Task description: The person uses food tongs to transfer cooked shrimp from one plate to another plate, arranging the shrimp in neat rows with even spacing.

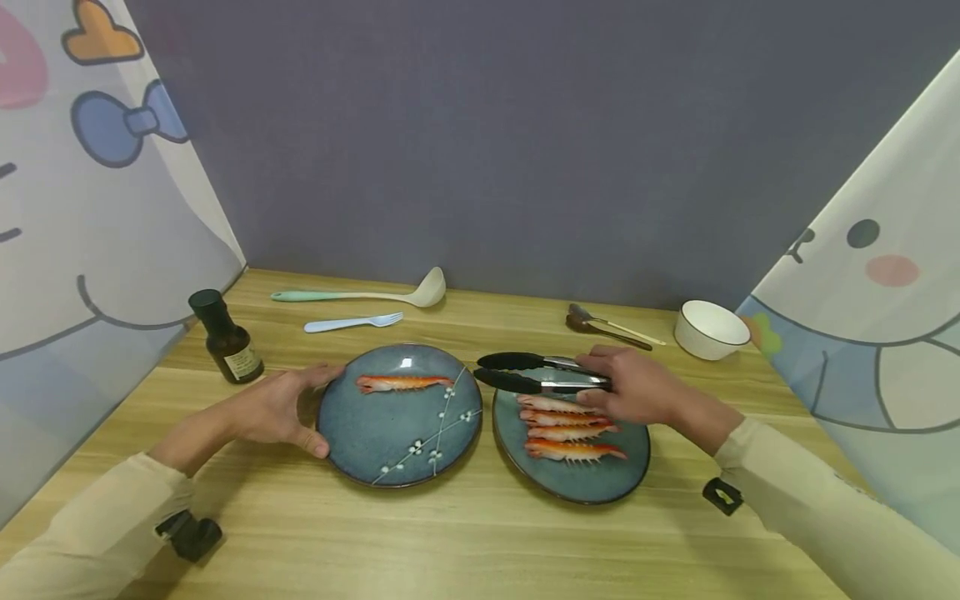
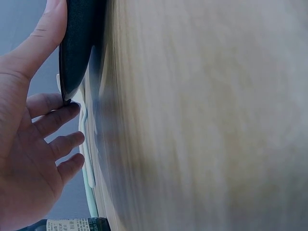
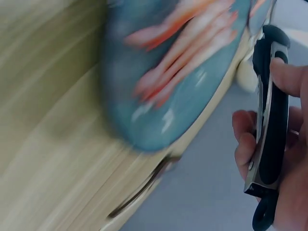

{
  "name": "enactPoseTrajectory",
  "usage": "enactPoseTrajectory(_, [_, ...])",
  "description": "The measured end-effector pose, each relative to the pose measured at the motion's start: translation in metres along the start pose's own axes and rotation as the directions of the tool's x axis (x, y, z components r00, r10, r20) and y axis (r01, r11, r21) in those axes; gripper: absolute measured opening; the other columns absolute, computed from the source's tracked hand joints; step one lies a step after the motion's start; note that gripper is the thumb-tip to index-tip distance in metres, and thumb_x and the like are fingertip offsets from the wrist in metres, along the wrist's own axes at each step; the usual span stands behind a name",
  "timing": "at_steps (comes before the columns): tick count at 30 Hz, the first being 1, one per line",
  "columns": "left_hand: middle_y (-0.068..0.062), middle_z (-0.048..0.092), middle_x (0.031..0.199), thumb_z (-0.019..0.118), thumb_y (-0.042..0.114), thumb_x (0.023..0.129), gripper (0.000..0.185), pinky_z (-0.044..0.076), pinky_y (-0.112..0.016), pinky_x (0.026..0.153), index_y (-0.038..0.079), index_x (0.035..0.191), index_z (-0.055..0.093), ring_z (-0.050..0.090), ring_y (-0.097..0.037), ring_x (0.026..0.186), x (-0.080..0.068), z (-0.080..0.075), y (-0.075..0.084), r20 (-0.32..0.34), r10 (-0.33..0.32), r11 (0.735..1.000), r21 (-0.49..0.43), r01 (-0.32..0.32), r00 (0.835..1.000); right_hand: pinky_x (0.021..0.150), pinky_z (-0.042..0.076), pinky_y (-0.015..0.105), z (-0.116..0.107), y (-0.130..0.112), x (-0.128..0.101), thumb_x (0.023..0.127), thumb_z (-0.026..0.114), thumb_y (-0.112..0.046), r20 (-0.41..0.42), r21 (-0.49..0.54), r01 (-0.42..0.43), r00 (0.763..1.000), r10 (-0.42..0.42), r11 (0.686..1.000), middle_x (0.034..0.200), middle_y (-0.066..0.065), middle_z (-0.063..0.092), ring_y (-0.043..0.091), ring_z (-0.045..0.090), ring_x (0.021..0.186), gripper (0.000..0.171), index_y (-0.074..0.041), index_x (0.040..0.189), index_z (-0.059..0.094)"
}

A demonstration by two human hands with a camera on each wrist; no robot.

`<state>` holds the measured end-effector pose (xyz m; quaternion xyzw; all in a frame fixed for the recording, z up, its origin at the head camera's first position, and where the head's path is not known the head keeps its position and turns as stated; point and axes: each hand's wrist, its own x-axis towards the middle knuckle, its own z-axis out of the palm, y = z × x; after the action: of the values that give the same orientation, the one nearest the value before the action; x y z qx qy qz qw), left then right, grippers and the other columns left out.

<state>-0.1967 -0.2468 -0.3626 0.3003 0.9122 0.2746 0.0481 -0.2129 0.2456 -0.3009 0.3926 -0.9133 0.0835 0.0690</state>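
The right hand (image 1: 630,383) has its fingers wrapped round the tongs (image 1: 506,381), whose arms stand slightly apart and point to 9 o'clock, over the right plate's upper edge. Four shrimp (image 1: 570,433) lie in a row across the middle of the right plate (image 1: 585,485); a single shrimp (image 1: 405,382) lies toward 12 o'clock on the left plate (image 1: 375,433). The left hand (image 1: 277,408) has thumb and fingers spread wide at that plate's rim, from 8 to 10 o'clock.

For clean work, the tips should straddle one shrimp across its thick middle, squeezing lightly, since legs may snag a neighbour. Light left-hand pressure should steady the plate on the worktop (image 1: 450,542).
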Motion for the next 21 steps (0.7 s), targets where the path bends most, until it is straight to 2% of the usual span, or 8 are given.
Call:
enactPoseTrajectory(4, [-0.03, 0.042, 0.137, 0.081, 0.059, 0.056, 0.116, 0.03, -0.061, 0.098, -0.011, 0.139, 0.038, 0.033, -0.05, 0.126, 0.0, 0.001, 0.0, -0.004, 0.003, 1.0, 0.006, -0.003, 1.0, 0.064, 0.047, 0.037, -0.008, 0.019, -0.032, 0.084, 0.072, -0.023, 0.011, 0.011, -0.006, 1.0, 0.006, 1.0, 0.099, 0.006, 0.062, 0.011, 0.056, 0.071, 0.044, 0.005, 0.117, 0.063])
enactPoseTrajectory(8, [-0.031, 0.042, 0.136, 0.082, 0.058, 0.056, 0.116, 0.03, -0.062, 0.097, -0.011, 0.138, 0.038, 0.033, -0.051, 0.126, -0.001, 0.0, 0.001, -0.003, 0.003, 1.0, 0.007, -0.003, 1.0, 0.062, 0.045, 0.033, -0.012, 0.031, -0.051, 0.083, 0.073, -0.021, 0.022, 0.023, -0.003, 1.0, 0.003, 1.0, 0.094, -0.001, 0.061, 0.004, 0.051, 0.07, 0.041, 0.004, 0.114, 0.065])
enactPoseTrajectory(13, [-0.031, 0.042, 0.136, 0.083, 0.057, 0.057, 0.115, 0.031, -0.062, 0.097, -0.012, 0.138, 0.038, 0.034, -0.051, 0.126, 0.0, 0.0, 0.002, -0.002, 0.011, 1.0, 0.013, -0.011, 1.0, 0.06, 0.044, 0.03, -0.013, 0.039, -0.063, 0.081, 0.075, -0.022, 0.027, 0.014, 0.007, 1.0, -0.007, 1.0, 0.088, -0.007, 0.058, 0.006, 0.051, 0.069, 0.038, 0.001, 0.11, 0.067])
enactPoseTrajectory(21, [-0.031, 0.043, 0.135, 0.082, 0.058, 0.056, 0.115, 0.031, -0.062, 0.097, -0.012, 0.137, 0.039, 0.035, -0.051, 0.125, 0.0, 0.0, 0.002, -0.008, 0.013, 1.0, 0.02, -0.013, 1.0, 0.06, 0.045, 0.034, -0.01, 0.039, -0.065, 0.081, 0.075, -0.025, 0.041, -0.042, -0.014, 0.999, 0.015, 0.999, 0.09, -0.004, 0.059, 0.003, 0.05, 0.068, 0.042, 0.002, 0.111, 0.067])
